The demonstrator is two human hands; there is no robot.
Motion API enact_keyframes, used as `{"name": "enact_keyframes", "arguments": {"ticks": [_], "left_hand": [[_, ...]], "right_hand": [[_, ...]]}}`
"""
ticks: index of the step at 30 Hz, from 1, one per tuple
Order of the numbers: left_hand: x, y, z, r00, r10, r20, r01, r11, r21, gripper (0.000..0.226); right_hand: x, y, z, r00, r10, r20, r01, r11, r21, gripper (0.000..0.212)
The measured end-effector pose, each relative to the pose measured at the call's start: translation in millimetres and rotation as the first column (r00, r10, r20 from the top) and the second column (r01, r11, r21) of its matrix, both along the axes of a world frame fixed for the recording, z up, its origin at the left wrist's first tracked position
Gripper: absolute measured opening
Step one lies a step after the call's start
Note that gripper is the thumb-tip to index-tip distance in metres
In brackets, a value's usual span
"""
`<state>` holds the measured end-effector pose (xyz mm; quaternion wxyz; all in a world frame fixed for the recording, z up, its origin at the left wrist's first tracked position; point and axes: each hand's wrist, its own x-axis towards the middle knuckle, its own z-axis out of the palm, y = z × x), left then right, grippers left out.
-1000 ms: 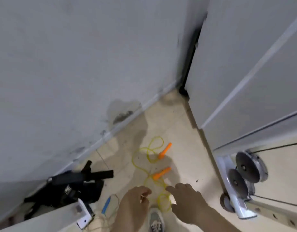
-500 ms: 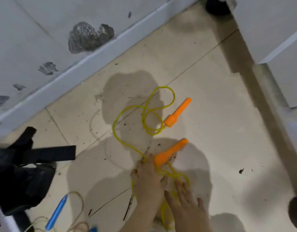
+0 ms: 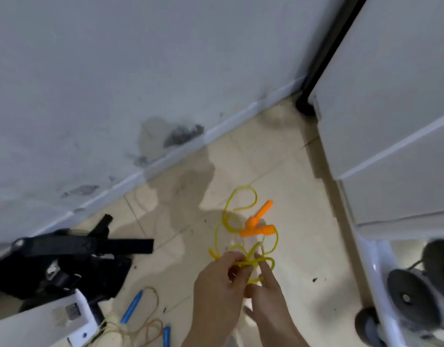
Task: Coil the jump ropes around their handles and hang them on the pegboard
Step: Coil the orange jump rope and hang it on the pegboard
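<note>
Currently both hands lower centre, left hand [image 3: 219,279] and right hand [image 3: 267,294] pinching tangled yellow rope [image 3: 251,261], orange handles [image 3: 259,225] dangling just above.

The pale tiled floor [image 3: 291,171], flecked with dark specks [image 3: 314,280], runs from lower left to upper right. A black strapped bag [image 3: 66,266] lies at lower left. Just right of it, at the bottom edge, lies a tan jump rope [image 3: 132,307] with blue handles [image 3: 166,336]. Whether the yellow jump rope [image 3: 257,231] at centre touches the tiles is unclear. A black caster [image 3: 366,321] stands at lower right.
</note>
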<state>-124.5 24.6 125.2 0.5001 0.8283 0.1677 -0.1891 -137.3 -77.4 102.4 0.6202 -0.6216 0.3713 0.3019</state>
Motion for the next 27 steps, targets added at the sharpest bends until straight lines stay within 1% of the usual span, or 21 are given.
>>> {"name": "enact_keyframes", "arguments": {"ticks": [1,2,3,4,5,6,7,9,10,12,13,15,17,19,20,23,24,25,27], "left_hand": [[9,4,42,0.999,0.0,0.054,0.001,1.0,-0.014,0.024],[17,8,83,0.994,-0.002,0.112,0.004,1.0,-0.017,0.023],[25,12,124,0.986,0.002,0.167,0.0,1.0,-0.009,0.021],[32,16,165,0.976,0.018,0.216,-0.017,1.0,-0.005,0.02],[38,20,206,0.965,0.045,0.257,-0.041,0.999,-0.022,0.021],[42,23,246,0.954,0.056,0.294,-0.046,0.998,-0.043,0.024],[44,25,285,0.944,0.037,0.329,-0.021,0.998,-0.053,0.024],[50,25,364,0.924,-0.049,0.378,0.055,0.998,-0.005,0.013],[49,25,400,0.911,-0.098,0.4,0.091,0.995,0.034,0.013],[43,24,467,0.873,-0.192,0.448,0.142,0.979,0.143,0.025],[37,23,497,0.862,-0.22,0.456,0.141,0.969,0.201,0.027],[21,23,552,0.854,-0.214,0.474,0.075,0.953,0.293,0.023],[4,26,599,0.828,-0.189,0.528,-0.03,0.925,0.379,0.024],[-8,29,638,0.8,-0.168,0.577,-0.109,0.904,0.413,0.023],[-13,30,656,0.795,-0.17,0.582,-0.121,0.896,0.427,0.023],[-32,30,700,0.81,-0.196,0.552,-0.084,0.894,0.441,0.022],[-39,29,711,0.812,-0.217,0.541,-0.077,0.88,0.469,0.021],[-46,27,720,0.806,-0.237,0.542,-0.096,0.852,0.515,0.019],[-58,27,733,0.765,-0.279,0.58,-0.2,0.753,0.627,0.021]], "right_hand": [[12,-1,49,0.998,-0.047,-0.032,0.052,0.986,0.159,0.079],[24,-3,99,0.997,-0.064,-0.051,0.077,0.935,0.347,0.078],[36,-6,151,0.998,-0.059,-0.037,0.07,0.846,0.528,0.076],[45,-11,199,0.997,-0.075,-0.007,0.061,0.758,0.65,0.075],[55,-13,244,0.994,-0.104,0.02,0.059,0.698,0.714,0.076],[63,-13,287,0.993,-0.108,0.041,0.043,0.672,0.739,0.074],[68,-12,327,0.994,-0.081,0.077,-0.003,0.671,0.742,0.069],[77,-7,406,0.986,0.026,0.167,-0.133,0.728,0.673,0.051],[78,-6,443,0.976,0.052,0.209,-0.173,0.768,0.616,0.045],[74,-4,511,0.948,0.044,0.316,-0.203,0.847,0.49,0.036],[71,-4,543,0.927,0.03,0.375,-0.203,0.88,0.43,0.03],[62,-9,602,0.874,0.036,0.484,-0.214,0.924,0.316,0.022],[53,-13,652,0.825,0.064,0.562,-0.219,0.952,0.213,0.022],[45,-16,693,0.765,0.091,0.638,-0.221,0.967,0.126,0.024],[40,-18,710,0.732,0.093,0.675,-0.21,0.973,0.093,0.024],[22,-28,753,0.638,0.086,0.765,-0.151,0.988,0.015,0.026],[14,-32,762,0.618,0.086,0.782,-0.131,0.991,-0.005,0.027],[7,-36,769,0.6,0.078,0.796,-0.113,0.994,-0.013,0.027],[-5,-45,777,0.574,0.048,0.817,-0.06,0.998,-0.016,0.028]]}}
